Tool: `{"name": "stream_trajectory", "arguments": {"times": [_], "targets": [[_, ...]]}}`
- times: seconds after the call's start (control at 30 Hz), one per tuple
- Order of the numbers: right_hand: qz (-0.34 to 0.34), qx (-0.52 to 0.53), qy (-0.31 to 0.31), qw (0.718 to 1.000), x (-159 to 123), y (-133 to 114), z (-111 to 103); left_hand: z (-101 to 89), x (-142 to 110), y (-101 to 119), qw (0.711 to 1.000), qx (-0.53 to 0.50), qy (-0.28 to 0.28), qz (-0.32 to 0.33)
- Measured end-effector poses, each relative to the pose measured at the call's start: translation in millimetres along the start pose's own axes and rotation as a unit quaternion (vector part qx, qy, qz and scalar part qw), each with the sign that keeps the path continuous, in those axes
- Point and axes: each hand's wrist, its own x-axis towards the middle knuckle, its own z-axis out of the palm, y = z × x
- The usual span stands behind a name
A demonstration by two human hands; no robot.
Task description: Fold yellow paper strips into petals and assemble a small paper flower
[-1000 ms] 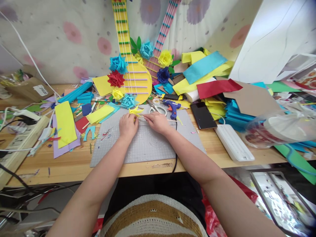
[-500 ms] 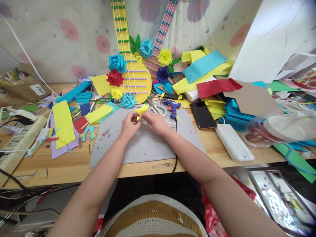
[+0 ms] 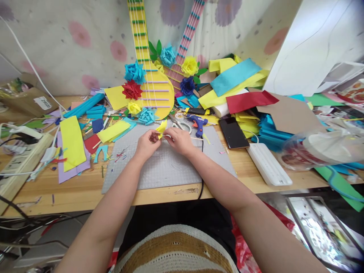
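Note:
A small folded piece of yellow paper (image 3: 161, 128) stands up between my two hands, above the grey cutting mat (image 3: 167, 170). My left hand (image 3: 148, 144) is closed, pinching the paper's lower left side with thumb and fingertips. My right hand (image 3: 179, 140) is closed too, its fingertips meeting the paper from the right. A thin pale stick (image 3: 197, 138) juts out to the right of that hand, and a thin length shows between the fingertips. White-handled scissors (image 3: 186, 127) lie just beyond my right hand, with a blue glue gun (image 3: 200, 125) beside them.
Yellow (image 3: 159, 91) and pink guitar shapes with paper flowers lean at the back. Paper sheets and scraps are heaped on both sides. A black phone (image 3: 233, 132) and a white power strip (image 3: 269, 163) lie right. The glue gun's cord (image 3: 202, 167) crosses the mat.
The yellow paper has turned more upright and moved slightly left. My left hand has shifted a little left, and the stick's right end sits slightly higher.

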Motion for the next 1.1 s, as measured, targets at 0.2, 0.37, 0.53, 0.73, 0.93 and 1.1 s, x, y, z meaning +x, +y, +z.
{"name": "stream_trajectory", "arguments": {"times": [0.2, 0.37, 0.53, 0.73, 0.93, 1.1], "targets": [[0.011, -0.007, -0.013, 1.000, 0.2, -2.2, 0.0, 3.9, 0.8, -1.8, 0.998, -0.055, 0.013, -0.029], [0.014, -0.005, -0.015, 1.000, 0.3, -3.0, -1.3, 3.9, 1.3, -4.5, 0.997, -0.063, 0.014, -0.034], [0.011, -0.015, -0.014, 1.000, 0.4, -2.8, -0.1, 3.6, 0.8, -2.7, 0.997, -0.065, 0.013, -0.034], [-0.008, -0.020, -0.011, 1.000, 0.3, -2.9, 0.1, 4.3, 1.1, -2.1, 0.997, -0.069, 0.013, -0.036], [-0.012, -0.010, -0.004, 1.000, 0.3, -4.9, -0.2, 5.3, -1.1, -5.8, 0.999, -0.025, 0.001, -0.020], [0.008, 0.010, 0.012, 1.000, 0.5, -6.7, 0.2, 2.6, -2.2, 1.1, 0.992, 0.117, 0.014, 0.046]]}}
